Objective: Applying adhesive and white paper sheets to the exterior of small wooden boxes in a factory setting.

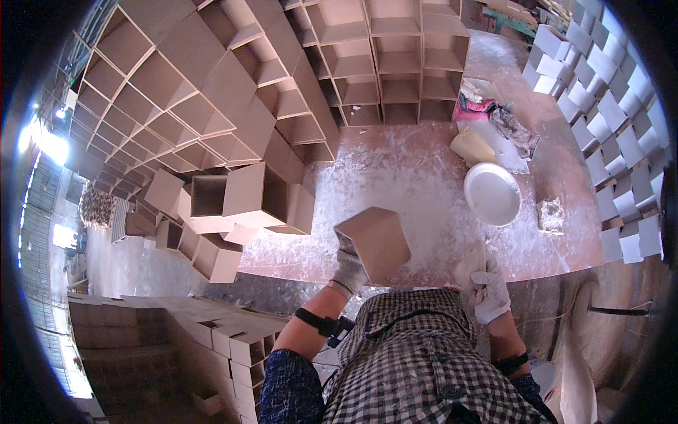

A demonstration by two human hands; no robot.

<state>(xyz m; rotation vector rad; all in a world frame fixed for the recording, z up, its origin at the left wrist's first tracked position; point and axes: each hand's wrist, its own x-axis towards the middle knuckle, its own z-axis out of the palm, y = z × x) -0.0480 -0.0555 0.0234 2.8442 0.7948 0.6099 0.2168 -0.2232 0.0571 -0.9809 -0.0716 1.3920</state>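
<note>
The gloved left hand (349,267) is clamping a brown open-ended box (373,242), tilted with its long axis running upper-left to lower-right, above the dusty table (395,177). Stacked brown boxes (240,198) are standing left; a white bowl (492,193) is lying right. The gloved right hand (490,288) is resting loosely curled, holding nothing.

matt brown fibreboard box (374,242), smooth; dusty white cloth glove on left hand (349,268); powder-rough table (395,177).

Dusty workshop, stacked brown box frames (212,113), white-coated boxes (607,92), paint basin (492,193)
</note>
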